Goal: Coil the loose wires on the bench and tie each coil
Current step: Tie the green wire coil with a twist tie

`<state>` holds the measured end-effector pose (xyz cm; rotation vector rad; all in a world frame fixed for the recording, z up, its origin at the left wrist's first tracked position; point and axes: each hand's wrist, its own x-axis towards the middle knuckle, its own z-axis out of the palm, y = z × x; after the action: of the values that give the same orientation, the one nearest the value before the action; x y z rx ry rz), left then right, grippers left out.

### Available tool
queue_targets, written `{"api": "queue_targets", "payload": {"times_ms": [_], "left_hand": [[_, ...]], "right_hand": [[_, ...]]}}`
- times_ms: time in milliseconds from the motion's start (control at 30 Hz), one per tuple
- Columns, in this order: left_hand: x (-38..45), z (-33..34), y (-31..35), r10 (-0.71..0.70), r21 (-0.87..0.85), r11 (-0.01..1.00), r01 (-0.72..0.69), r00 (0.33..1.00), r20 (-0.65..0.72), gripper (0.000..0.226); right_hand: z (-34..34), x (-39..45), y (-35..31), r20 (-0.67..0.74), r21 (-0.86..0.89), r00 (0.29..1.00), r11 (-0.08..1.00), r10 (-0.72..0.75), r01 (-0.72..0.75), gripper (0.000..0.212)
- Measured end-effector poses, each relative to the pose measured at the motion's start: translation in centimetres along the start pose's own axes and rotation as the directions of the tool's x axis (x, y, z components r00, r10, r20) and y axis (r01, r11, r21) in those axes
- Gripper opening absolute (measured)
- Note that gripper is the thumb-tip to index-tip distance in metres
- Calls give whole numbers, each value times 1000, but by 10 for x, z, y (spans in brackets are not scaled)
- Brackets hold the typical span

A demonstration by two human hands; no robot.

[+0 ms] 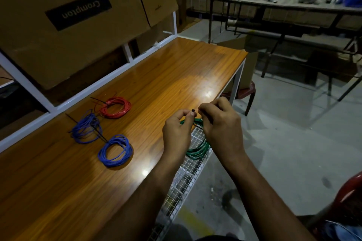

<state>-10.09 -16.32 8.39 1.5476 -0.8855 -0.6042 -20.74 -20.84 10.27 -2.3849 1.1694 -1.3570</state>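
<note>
Now your left hand (177,127) pinches the tie's head (193,111) and your right hand (219,117) its tail, cinching the green coil (197,151) off the worktop (137,88).

Bench top (137,88): wood-grain laminate, orange-brown, glossy, smooth; bright glare patches. Bench frame (238,78): white-painted metal, smooth. Wire mesh shelf (188,174) under the bench edge: white-coated metal grid. Red coil (116,107), two blue coils (114,150) (86,129), green coil (197,151): plastic-insulated wire, smooth, slight sheen. Cable tie (194,112): black plastic. Boxes (78,15): brown cardboard, matt. Floor (284,143): grey concrete, matt, rough.
</note>
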Motion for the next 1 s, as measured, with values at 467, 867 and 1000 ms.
{"api": "queue_targets", "payload": {"times_ms": [467, 867, 1000], "left_hand": [[0, -2, 2, 71, 74, 995, -69, 997, -24, 17], [3, -6, 3, 102, 85, 991, -101, 995, -10, 16], [2, -6, 2, 119, 96, 989, -117, 993, -13, 17]], "right_hand": [[4, -2, -2, 21, 15, 999, 999, -30, 30, 4], [-7, 8, 4, 316, 395, 900, 821, 299, -411, 15], [-16, 11, 6, 526, 600, 760, 466, 381, -650, 15]]}}
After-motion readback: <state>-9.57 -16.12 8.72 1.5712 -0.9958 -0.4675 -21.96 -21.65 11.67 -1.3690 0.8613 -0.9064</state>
